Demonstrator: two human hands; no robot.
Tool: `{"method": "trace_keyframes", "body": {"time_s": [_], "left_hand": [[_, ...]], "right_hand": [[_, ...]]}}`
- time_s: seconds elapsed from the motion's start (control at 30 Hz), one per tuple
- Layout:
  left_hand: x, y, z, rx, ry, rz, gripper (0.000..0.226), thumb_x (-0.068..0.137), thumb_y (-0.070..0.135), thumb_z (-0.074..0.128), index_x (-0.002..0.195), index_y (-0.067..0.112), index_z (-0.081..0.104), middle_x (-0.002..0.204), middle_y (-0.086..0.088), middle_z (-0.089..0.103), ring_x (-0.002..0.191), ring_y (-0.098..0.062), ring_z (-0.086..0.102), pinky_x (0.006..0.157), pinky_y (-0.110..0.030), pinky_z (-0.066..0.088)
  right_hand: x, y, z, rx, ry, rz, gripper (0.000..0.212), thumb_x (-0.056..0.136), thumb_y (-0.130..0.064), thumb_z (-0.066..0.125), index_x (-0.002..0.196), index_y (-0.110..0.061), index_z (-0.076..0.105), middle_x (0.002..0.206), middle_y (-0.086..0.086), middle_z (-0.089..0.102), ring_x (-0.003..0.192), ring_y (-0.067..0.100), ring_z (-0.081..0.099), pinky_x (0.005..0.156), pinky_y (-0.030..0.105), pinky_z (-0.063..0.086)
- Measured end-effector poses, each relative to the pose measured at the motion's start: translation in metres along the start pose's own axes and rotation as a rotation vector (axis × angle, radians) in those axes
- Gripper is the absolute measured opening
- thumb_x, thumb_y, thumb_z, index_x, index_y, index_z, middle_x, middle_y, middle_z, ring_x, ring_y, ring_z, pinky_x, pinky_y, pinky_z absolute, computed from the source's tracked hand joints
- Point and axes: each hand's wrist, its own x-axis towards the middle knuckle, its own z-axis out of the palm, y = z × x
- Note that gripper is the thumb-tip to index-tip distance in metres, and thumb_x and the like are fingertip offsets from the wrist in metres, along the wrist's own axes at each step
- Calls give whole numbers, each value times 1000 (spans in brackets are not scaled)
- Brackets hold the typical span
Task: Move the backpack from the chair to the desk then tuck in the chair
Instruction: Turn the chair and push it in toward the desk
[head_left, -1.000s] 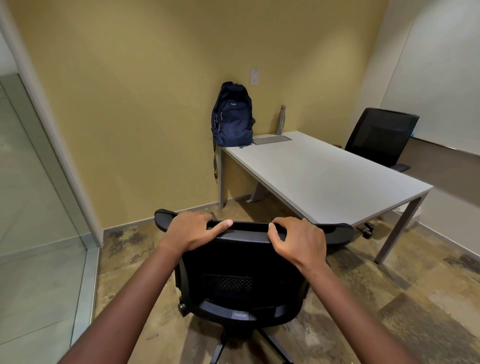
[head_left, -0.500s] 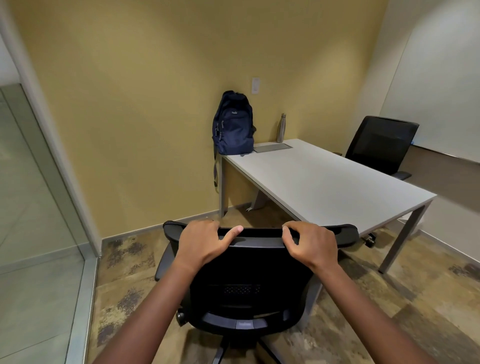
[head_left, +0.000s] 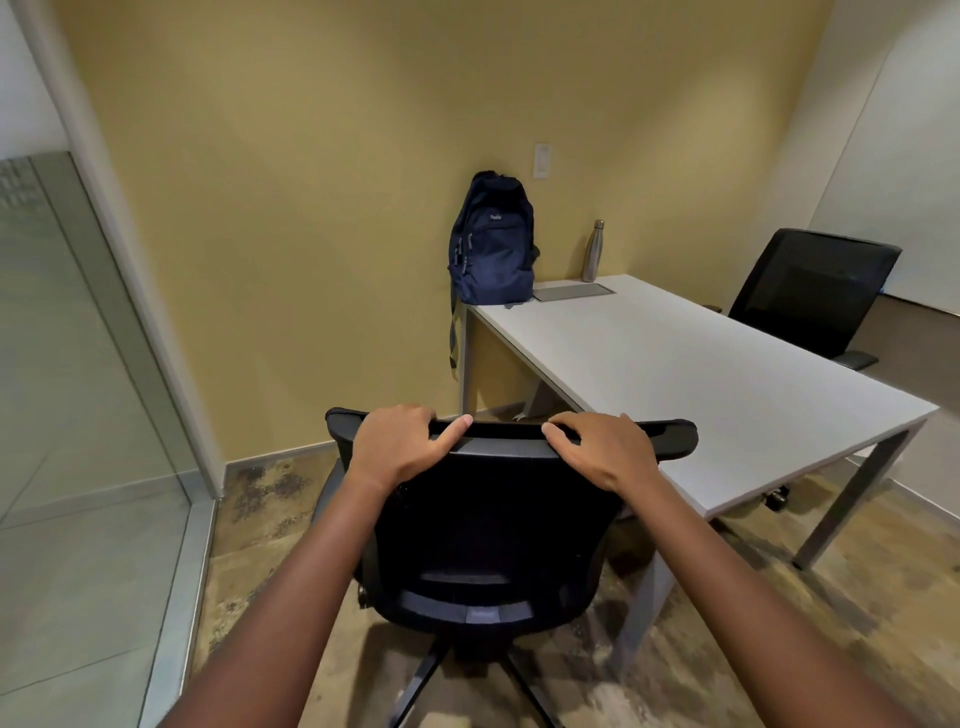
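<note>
A navy blue backpack (head_left: 492, 244) stands upright on the far left corner of the white desk (head_left: 691, 374), leaning against the yellow wall, one strap hanging over the edge. Directly in front of me is a black office chair (head_left: 498, 530), seen from behind, its right side close to the desk's near corner. My left hand (head_left: 400, 447) grips the left part of the top of the chair's backrest. My right hand (head_left: 605, 449) grips the right part of the same edge.
A steel bottle (head_left: 594, 250) and a grey inset panel (head_left: 574, 291) sit at the desk's far end. A second black chair (head_left: 813, 291) stands behind the desk on the right. A glass partition (head_left: 78, 389) runs along the left. Patterned carpet covers the floor.
The chair, held in both hands, has rolled forward and rightward toward the desk's near corner. The view has come closer to the desk. The backpack has not moved.
</note>
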Motion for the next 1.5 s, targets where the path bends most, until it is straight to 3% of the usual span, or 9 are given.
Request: {"method": "trace_keyframes", "body": {"time_s": [0.1,0.23,0.37,0.43,0.6,0.9,1.23,1.5], "left_hand": [[20,-23,5,10,-26,26,78,76,66,16,77,5,64,72,-16,66,68,-31,60,58,-37,44],[45,-58,13,-5,-39,80,72,77,65,16,74,10,61,70,-14,65,68,-32,59,54,-34,37],[69,-94,19,-29,-51,109,59,79,61,19,69,16,55,69,-12,64,69,-31,58,51,-32,28],[82,-113,23,-40,-44,142,63,78,64,15,69,15,54,70,-11,63,69,-30,58,51,-32,28],[114,-158,31,-89,-37,220,77,73,66,6,84,16,64,80,-8,69,73,-26,60,58,-40,43],[171,-217,42,-155,-49,260,75,73,56,11,103,18,67,105,-4,72,96,-24,63,71,-42,51],[241,-240,69,-151,-77,334,76,75,61,8,104,20,65,100,-5,72,91,-25,63,69,-41,49],[313,-261,101,-141,-49,346,77,74,63,6,97,21,66,88,-8,72,82,-30,63,62,-38,45]], "right_hand": [[26,-8,2,-34,-137,17,58,89,-63,18,125,-32,50,122,2,63,111,23,55,105,50,31],[58,-24,8,-49,-226,44,67,84,-70,13,131,-32,43,135,6,53,121,29,49,104,50,31],[79,-44,18,-30,-177,34,74,82,-72,11,131,-28,45,131,6,57,118,27,51,103,52,36],[87,-53,22,-12,-147,27,83,76,-76,8,132,-27,43,132,6,56,118,26,51,103,51,37],[106,-76,32,-42,-104,-14,104,59,-87,3,137,-27,37,129,2,57,114,22,54,95,43,43],[162,-117,56,-69,48,1,106,58,-91,12,134,-23,43,127,1,60,111,21,58,86,36,48],[238,-104,70,-38,27,108,112,49,-95,13,133,-27,43,126,0,60,110,22,58,83,35,46],[314,-82,75,4,-57,147,112,50,-94,11,133,-26,41,132,3,56,116,26,53,94,42,42]]}}
